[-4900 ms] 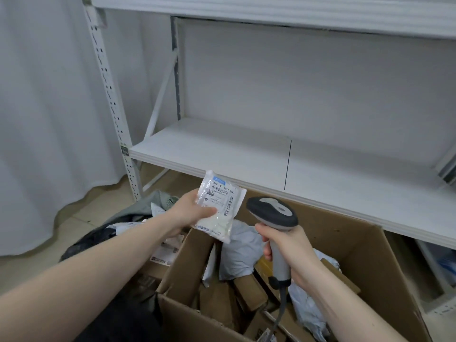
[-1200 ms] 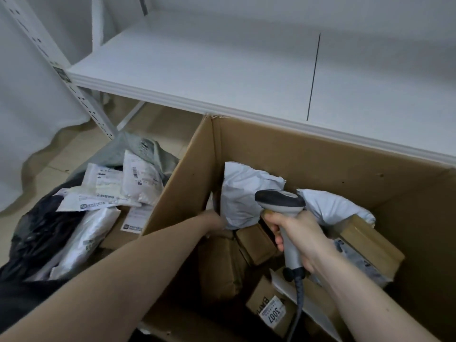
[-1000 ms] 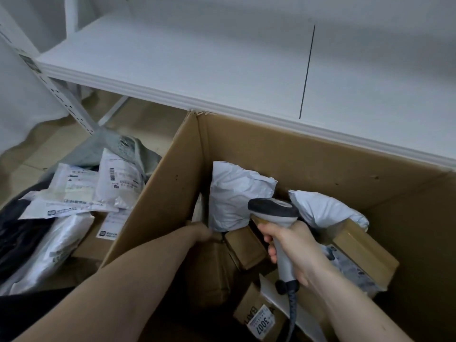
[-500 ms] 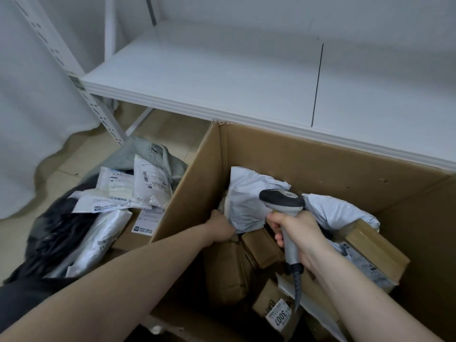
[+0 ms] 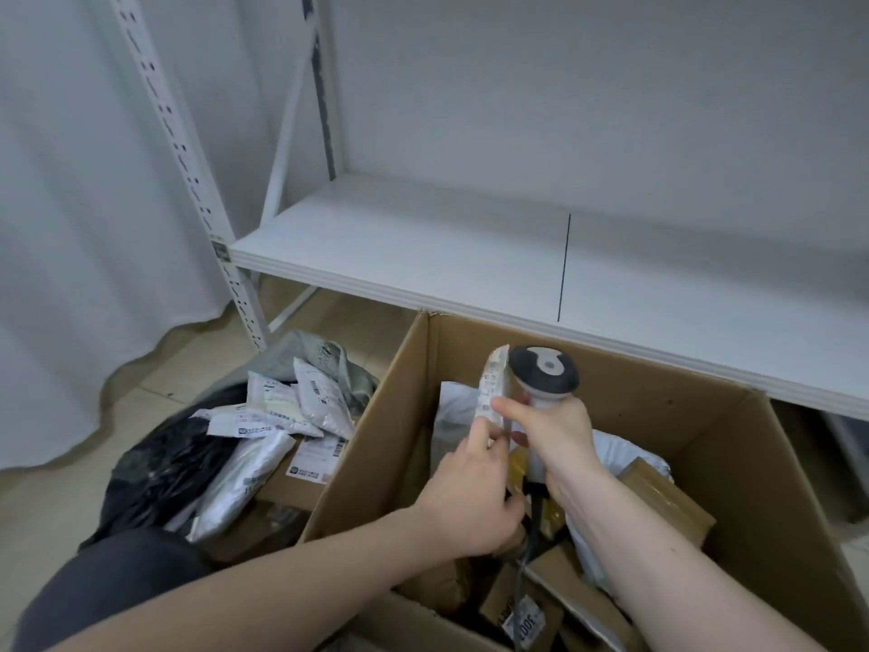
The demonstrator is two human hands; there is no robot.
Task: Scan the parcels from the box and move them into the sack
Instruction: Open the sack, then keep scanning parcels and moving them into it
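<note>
White metal shelving (image 5: pixel 423 247) with a bare white shelf board stands against a pale wall, with a white curtain (image 5: pixel 70 228) hanging to the left and a beige tiled floor (image 5: pixel 42 501) below. An open brown cardboard box (image 5: pixel 705 463) sits on the floor in front of the shelf. It contains a white plastic mailer bag (image 5: pixel 451 416) against its left rear wall, a second white mailer (image 5: pixel 625 458) to the right, a brown taped carton (image 5: pixel 667 501) at the right side, and a small brown carton with a white numbered label (image 5: pixel 526 618) near the front. Left of the box, a black plastic sack (image 5: pixel 160 468) lies open on the floor. Several white labelled parcels (image 5: pixel 301 402) and a long white pouch (image 5: pixel 244 482) rest on top of its contents, beside a grey-green mailer (image 5: pixel 329 355) at the rear.

Above the box, the left hand (image 5: pixel 475 501) pinches the lower edge of a small flat white labelled packet (image 5: pixel 493 388) between thumb and fingers, holding it upright and edge-on to the camera. The right hand (image 5: pixel 555 440) is wrapped around the pale handle of a grey and black handheld barcode scanner (image 5: pixel 545 374), whose head sits just beside the packet's upper right. A dark cable (image 5: pixel 526 557) hangs from the scanner handle into the box.
</note>
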